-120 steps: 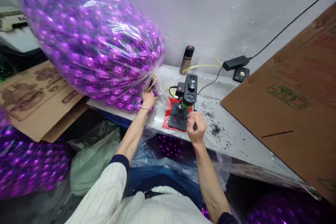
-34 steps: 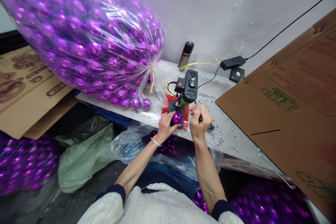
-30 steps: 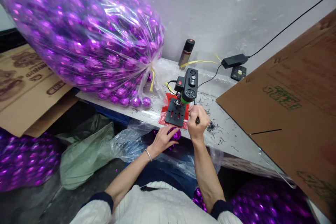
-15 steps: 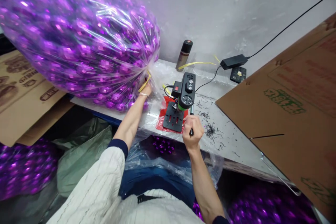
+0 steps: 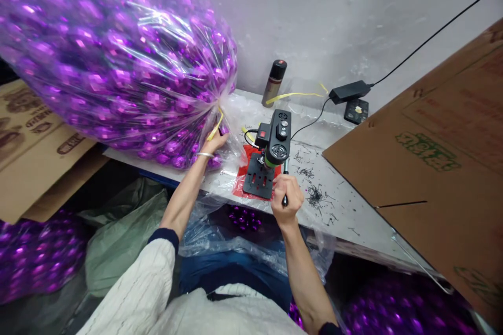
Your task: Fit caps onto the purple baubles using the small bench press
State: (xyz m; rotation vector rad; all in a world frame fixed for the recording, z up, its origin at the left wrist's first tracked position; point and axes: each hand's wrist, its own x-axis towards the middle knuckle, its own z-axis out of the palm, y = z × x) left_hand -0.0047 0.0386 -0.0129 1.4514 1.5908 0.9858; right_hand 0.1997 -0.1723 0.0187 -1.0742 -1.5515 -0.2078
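A big clear plastic bag (image 5: 149, 73) full of shiny purple balls lies on the left of the table, gathered at its neck by a yellow tie (image 5: 216, 124). My left hand (image 5: 216, 141) is at the tied neck, beside the yellow tie; its fingers are partly hidden, and I cannot tell what they grip. A small black machine (image 5: 278, 138) with a slotted base plate stands on red plastic (image 5: 239, 183) at the table's middle. My right hand (image 5: 287, 194) is wrapped round the black-ended lever (image 5: 285, 200) at the machine's right side.
A spray can (image 5: 274, 84) stands by the wall. A black power adapter (image 5: 351, 92) lies behind the machine, small black scraps (image 5: 315, 196) to its right. Cardboard boxes flank the table at right (image 5: 424, 167) and left (image 5: 39, 152). Purple balls (image 5: 244, 217) show below the table edge.
My left hand has moved a little left and down along the bag's neck. The bag has shifted slightly left. My right hand stays on the lever.
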